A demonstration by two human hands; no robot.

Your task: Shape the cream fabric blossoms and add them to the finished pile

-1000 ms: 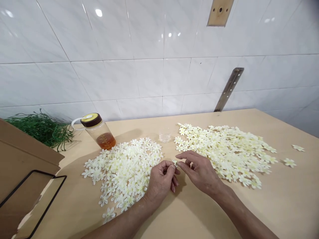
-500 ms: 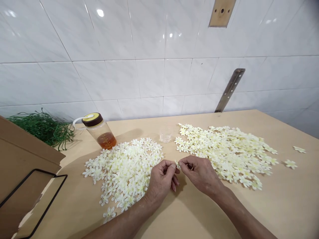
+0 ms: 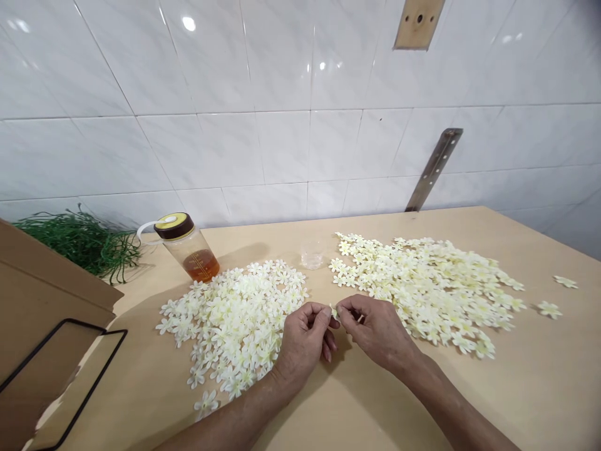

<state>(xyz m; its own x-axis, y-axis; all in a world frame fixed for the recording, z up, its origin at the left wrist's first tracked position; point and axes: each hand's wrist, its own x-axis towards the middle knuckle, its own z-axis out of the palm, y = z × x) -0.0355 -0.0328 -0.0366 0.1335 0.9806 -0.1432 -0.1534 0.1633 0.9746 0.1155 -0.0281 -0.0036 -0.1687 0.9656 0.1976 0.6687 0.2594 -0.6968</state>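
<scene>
Between my two hands, at the centre of the table, is a small pale-yellow artificial flower [image 3: 333, 311], mostly covered by fingertips. My left hand [image 3: 307, 332] pinches it from the left with thumb and index finger. From the other side my right hand [image 3: 370, 322] pinches it the same way. A heap of white flowers [image 3: 239, 319] spreads beside my left hand. Beyond my right hand lies a wider heap of pale-yellow flowers [image 3: 436, 285]. A small clear cup [image 3: 311, 255] stands behind my hands, between the two heaps.
A bottle [image 3: 190, 247] holding amber liquid stands at the back left. Green artificial stems [image 3: 84, 244] lie behind a cardboard box [image 3: 47, 313] with a black wire frame [image 3: 94, 382] in front. Two loose flowers [image 3: 549, 309] lie far right. A tiled wall [image 3: 282, 150] borders the table's back.
Both hands stay almost in place, still pinching the flower. A little more of it shows between the fingertips, and the heaps are unchanged.
</scene>
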